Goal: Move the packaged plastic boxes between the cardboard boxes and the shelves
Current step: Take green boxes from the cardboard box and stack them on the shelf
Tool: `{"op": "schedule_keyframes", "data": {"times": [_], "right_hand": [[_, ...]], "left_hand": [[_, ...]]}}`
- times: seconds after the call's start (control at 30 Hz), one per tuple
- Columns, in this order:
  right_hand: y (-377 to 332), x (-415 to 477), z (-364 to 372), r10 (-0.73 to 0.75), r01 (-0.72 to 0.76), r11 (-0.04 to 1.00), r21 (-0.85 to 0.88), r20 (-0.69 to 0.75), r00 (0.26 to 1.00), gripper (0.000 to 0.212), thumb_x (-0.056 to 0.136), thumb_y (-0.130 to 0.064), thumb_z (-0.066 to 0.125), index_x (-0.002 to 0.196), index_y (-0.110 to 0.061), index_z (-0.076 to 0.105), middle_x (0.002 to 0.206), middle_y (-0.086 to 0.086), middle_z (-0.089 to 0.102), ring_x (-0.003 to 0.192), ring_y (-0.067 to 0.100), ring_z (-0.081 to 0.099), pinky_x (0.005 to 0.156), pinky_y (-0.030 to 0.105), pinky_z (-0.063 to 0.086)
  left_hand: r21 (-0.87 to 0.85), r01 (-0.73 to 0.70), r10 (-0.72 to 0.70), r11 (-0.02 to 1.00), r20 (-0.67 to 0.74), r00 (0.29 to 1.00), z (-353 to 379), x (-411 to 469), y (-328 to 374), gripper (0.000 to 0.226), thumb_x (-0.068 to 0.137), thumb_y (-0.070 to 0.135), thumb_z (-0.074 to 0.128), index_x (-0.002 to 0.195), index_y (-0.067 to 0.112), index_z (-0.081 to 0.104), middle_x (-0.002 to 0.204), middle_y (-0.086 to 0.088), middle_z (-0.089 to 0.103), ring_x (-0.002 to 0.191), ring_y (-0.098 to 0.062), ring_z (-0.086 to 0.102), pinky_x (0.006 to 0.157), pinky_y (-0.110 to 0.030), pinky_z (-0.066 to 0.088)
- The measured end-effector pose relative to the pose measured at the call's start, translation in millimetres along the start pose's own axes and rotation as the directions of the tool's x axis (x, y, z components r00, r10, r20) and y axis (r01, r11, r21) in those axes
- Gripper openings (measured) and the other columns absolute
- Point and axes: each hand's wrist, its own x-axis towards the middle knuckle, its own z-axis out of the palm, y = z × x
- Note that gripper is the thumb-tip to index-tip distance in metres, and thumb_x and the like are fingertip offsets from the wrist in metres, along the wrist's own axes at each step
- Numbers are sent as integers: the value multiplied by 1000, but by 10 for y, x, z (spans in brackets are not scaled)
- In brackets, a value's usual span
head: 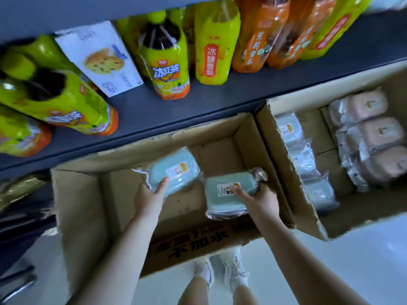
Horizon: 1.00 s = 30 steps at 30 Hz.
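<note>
Working inside the carton [83, 205]
Left hand [152, 195] is gripping the left pack [174, 170], right hand [262, 198] the right pack [229, 192] — hands apart, packs lying crosswise, shelf [198, 102] sitting just ahead.

Side by side
Open brown cardboard box [83, 212] left, fuller brown cardboard box [317, 133] just beside, right — dark flat shelf board [198, 106] behind both.

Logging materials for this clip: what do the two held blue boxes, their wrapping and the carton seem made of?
Blue boxes, one in the left hand, one in the right hand: likely matte plastic, smooth with rounded corners. Wrapping: thin clear film, glossy and crinkled at the ends. Carton: brown cardboard, dull, with ragged torn edges.
</note>
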Motion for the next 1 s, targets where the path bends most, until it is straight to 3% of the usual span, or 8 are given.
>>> {"op": "schedule_keyframes", "data": {"times": [0.23, 0.33, 0.4, 0.5, 0.63, 0.77, 0.9, 1.0], "right_hand": [[-698, -591, -653, -200, 197, 978, -66, -29, 979, 56, 69, -63, 69, 91, -12, 61, 99, 10, 61, 73, 19, 56, 52, 23, 36], [-974, -892, -951, -269, 265, 959, -96, -31, 963, 49, 78, -56, 66, 93, -11, 55, 97, 10, 57, 65, 17, 49, 50, 26, 29], [-1133, -1132, -1163, -333, 330, 941, -81, -31, 942, 46, 79, -55, 65, 86, -10, 56, 87, 9, 60, 62, 17, 52, 47, 25, 30], [-1302, -1530, -1501, -419, 416, 907, -55, -40, 907, 47, 79, -56, 65, 77, -10, 56, 68, 2, 57, 72, 25, 56, 52, 29, 35], [-1562, -2090, -2013, -540, 538, 842, -46, -87, 837, 51, 81, -57, 62, 87, -8, 51, 77, 3, 55, 79, 26, 55, 64, 30, 39], [-1863, -2579, -2490, -602, 610, 793, 12, -142, 786, 71, 84, -59, 56, 127, -3, 51, 74, 9, 54, 70, 27, 52, 61, 32, 41], [-2164, -3031, -2913, -646, 661, 748, 55, -169, 745, 74, 84, -59, 55, 127, 1, 52, 82, 13, 55, 74, 30, 53, 71, 38, 48], [-2411, -3324, -3161, -704, 724, 685, 81, -180, 687, 70, 85, -59, 54, 133, -9, 49, 74, 6, 54, 71, 24, 55, 56, 31, 43]], "left_hand": [[-121, -149, 145, 982, -42, 989, -864, -861, 493, 43, 70, 60, 66, 94, 25, 64, 96, -3, 71, 85, -21, 67, 73, -36, 56], [-155, -201, 188, 967, -97, 977, -1179, -1296, 757, 25, 87, 35, 65, 98, 13, 65, 87, -8, 67, 65, -11, 58, 45, -8, 42], [-197, -241, 221, 950, -120, 968, -1354, -1617, 877, 19, 89, 29, 63, 97, 12, 65, 79, -3, 65, 63, -7, 55, 41, -6, 39], [-252, -301, 272, 919, -145, 951, -1606, -2120, 1051, 11, 88, 30, 64, 88, 19, 65, 74, 9, 62, 65, -7, 56, 50, -15, 42], [-326, -364, 312, 872, -202, 928, -1925, -2715, 1367, 18, 87, 32, 66, 76, 18, 65, 69, -1, 61, 64, -19, 54, 57, -25, 41], [-281, -465, 390, 840, -284, 876, -2262, -3227, 1739, 29, 80, 37, 73, 92, 11, 67, 89, -7, 69, 83, -25, 63, 70, -29, 47], [-202, -532, 442, 822, -361, 821, -2571, -3640, 2144, 43, 78, 45, 71, 95, 6, 65, 94, -9, 68, 86, -26, 62, 71, -34, 45], [-160, -598, 495, 786, -417, 762, -2801, -3867, 2461, 46, 82, 47, 66, 96, 4, 63, 95, -12, 66, 90, -29, 61, 70, -35, 44]]}}
